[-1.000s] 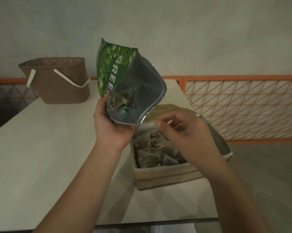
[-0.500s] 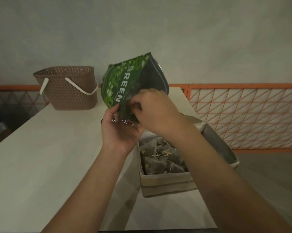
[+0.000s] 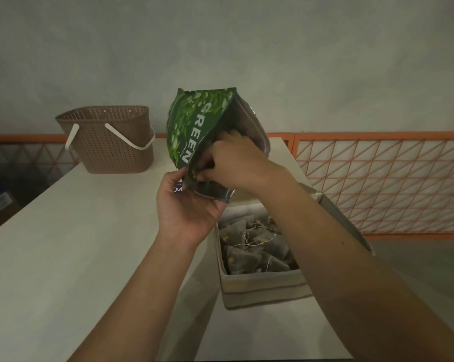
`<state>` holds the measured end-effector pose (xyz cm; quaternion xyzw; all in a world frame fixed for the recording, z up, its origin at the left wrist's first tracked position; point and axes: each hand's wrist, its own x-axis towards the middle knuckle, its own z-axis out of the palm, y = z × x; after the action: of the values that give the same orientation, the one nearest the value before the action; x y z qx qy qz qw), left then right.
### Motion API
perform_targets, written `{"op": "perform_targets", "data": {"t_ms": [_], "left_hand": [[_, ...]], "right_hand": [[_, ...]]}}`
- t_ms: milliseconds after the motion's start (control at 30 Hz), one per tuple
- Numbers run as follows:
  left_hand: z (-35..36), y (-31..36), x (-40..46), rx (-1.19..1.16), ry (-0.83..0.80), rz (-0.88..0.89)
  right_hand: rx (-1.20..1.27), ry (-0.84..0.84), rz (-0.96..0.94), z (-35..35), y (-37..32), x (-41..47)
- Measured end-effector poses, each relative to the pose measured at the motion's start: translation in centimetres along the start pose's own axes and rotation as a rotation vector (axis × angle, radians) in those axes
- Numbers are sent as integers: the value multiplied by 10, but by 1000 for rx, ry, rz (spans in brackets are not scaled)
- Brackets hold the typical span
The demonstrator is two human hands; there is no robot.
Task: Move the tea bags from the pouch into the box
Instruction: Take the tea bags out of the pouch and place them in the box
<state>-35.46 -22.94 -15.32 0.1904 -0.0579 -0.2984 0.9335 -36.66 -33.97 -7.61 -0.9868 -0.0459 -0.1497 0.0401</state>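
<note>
Table (image 3: pixel 64 244) surface carries the box (image 3: pixel 262 291) near its right edge and a brown perforated basket (image 3: pixel 111 142) with white handles at the far left. Behind the table runs an orange lattice railing (image 3: pixel 377 184). The box stands open and holds a dense layer of pyramid tea bags (image 3: pixel 252 246), so most of the transfer appears complete; how many remain in the pouch cannot be determined, because its interior is dark and largely covered. The green pouch (image 3: pixel 194 131) is held in the air above the far end of the box, mouth facing the person and tilted down. The left hand (image 3: pixel 186 205) grips the lower edge of the pouch, thumb over the rim. The right hand (image 3: pixel 233 163) is inserted into the pouch mouth with fingers curled; whether they pinch a tea bag cannot be told. Compared with one second earlier, the right hand has moved from above the box into the pouch, and half a second earlier it was only at the pouch mouth. Remaining work, as judged: withdraw further bags and place them in the box.
</note>
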Motion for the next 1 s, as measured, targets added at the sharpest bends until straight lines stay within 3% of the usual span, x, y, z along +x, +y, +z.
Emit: {"op": "perform_targets", "data": {"t_ms": [167,367,533,667,767,833,933,1000], "left_hand": [[-3,2,0,-5,2,1],[-1,-3,1,12,21,10],[-2,-8,2,11,47,16],[-3,-8,2,5,49,31],[-1,-9,1,-1,39,31],[0,-9,-1,7,37,27],[0,-7,-2,6,20,20],[0,-6,-3,6,3,9]], "right_hand": [[343,226,-77,-2,8,-33],[889,576,81,0,21,-88],[1133,606,200,9,39,-120],[1112,530,319,25,48,-133],[775,293,412,43,54,-136],[549,200,373,49,54,-138],[512,233,306,47,51,-136],[692,331,364,38,44,-131]]}}
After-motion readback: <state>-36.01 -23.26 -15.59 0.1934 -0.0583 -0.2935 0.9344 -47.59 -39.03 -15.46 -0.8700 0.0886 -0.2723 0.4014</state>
